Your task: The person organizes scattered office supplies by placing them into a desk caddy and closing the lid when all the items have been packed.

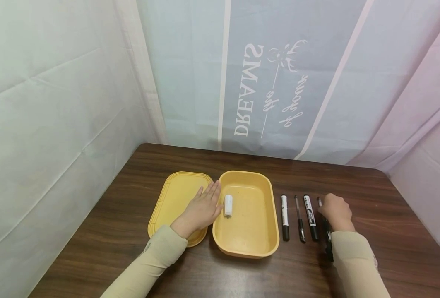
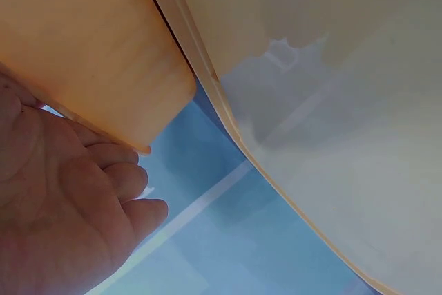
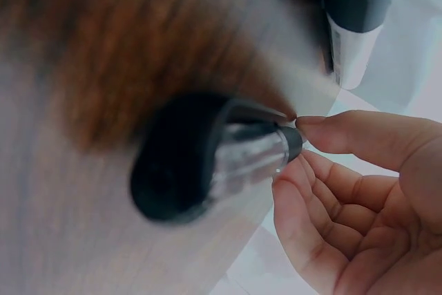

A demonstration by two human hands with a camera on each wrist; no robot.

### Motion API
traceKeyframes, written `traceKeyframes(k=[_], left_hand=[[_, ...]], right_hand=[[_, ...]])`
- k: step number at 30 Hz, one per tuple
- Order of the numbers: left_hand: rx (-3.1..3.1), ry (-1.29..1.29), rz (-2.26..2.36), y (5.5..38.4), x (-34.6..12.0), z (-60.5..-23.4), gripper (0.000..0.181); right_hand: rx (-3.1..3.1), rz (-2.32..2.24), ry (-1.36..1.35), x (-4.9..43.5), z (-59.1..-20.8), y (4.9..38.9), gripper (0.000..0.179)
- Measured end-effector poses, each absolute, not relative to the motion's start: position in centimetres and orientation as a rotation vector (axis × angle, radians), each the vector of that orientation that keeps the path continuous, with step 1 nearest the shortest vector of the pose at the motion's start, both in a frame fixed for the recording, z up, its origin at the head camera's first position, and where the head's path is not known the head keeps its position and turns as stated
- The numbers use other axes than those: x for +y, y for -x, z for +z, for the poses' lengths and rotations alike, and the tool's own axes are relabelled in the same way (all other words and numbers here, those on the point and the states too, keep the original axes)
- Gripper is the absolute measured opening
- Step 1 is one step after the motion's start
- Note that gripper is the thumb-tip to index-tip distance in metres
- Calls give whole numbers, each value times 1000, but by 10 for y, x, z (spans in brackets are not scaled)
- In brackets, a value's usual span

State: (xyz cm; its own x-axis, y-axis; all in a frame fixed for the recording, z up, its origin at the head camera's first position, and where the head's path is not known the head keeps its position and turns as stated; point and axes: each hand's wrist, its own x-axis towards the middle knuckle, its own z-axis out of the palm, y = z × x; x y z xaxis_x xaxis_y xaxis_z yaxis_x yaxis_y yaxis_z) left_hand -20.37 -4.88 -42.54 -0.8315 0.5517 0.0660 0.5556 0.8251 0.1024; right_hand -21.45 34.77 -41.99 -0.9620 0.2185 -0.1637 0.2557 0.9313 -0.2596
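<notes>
Behind the yellow box (image 1: 252, 221), a curtain (image 1: 190, 82) reads "DREAMS" sideways; the table (image 1: 193, 275) is dark wood-grain. Left of the box, the left hand (image 1: 200, 209) touches it, fingers straight; right of it, the right hand (image 1: 337, 212) pinches a pen (image 3: 248, 157).

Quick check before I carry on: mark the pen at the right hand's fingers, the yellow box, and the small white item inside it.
Pen (image 3: 236, 158): right wrist view, on its clear section.
Yellow box (image 1: 253, 217): head view, on its bare floor.
White item (image 1: 228, 205): head view, mid-body.
</notes>
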Motion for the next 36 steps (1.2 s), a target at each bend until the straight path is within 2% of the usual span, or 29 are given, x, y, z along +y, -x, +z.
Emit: traceKeyframes(k=[25, 36], left_hand=[[-2954, 893, -204, 203, -48, -428, 62], [-2943, 898, -212, 203, -49, -428, 62]], right_hand=[[2924, -573, -351, 362, -425, 212, 21], [2930, -646, -280, 371, -428, 213, 30]])
